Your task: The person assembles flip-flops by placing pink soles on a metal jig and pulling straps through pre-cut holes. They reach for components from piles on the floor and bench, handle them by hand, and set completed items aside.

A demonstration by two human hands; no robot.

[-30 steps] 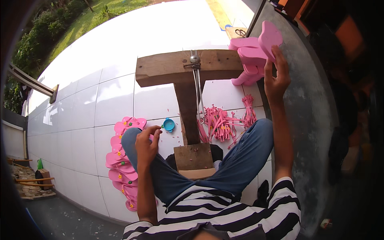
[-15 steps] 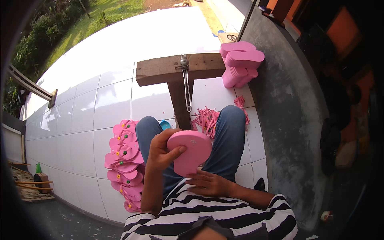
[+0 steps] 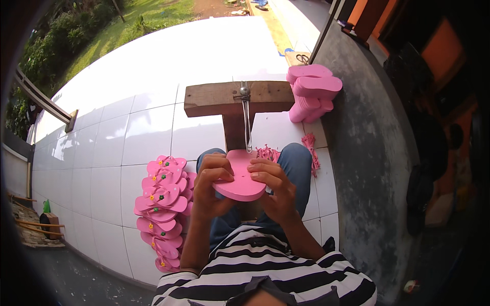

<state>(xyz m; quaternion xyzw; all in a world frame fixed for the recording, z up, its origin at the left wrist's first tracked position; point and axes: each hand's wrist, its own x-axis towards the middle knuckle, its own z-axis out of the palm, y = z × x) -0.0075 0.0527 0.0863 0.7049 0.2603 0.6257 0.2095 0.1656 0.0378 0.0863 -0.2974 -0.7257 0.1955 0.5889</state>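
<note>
Just below the centre of the frame, I see a pink sole (image 3: 241,179) held up in 2 bare hands, its broad, thick edge facing the lower rim and a small hole showing in its top face. The left hand (image 3: 208,184) grips its left side, fingers curled over the top; the right hand (image 3: 278,189) grips its right side, fingers laid flatter across the face. From my end, both grips look closed on the sole, but the thumbs are hidden, so I cannot tell where they press. Beyond it, in the upper middle, is the T-shaped wooden stand (image 3: 212,100), with a metal ball (image 3: 244,91) on its crossbar and thin rods (image 3: 246,120) hanging down to the sole's far end; whether they touch it I cannot tell. Right of centre, pink straps (image 3: 266,153) lie partly hidden behind the right knee (image 3: 297,162), and a bundle (image 3: 310,145) of pink pieces lies beyond that knee. Upper right, I have a stack (image 3: 317,87) of pink soles beside the crossbar's end, with scissors (image 3: 302,58) just above. Left of centre, sandals (image 3: 162,198) with yellow and green flowers overlap on the white tiles (image 3: 102,186).
</note>
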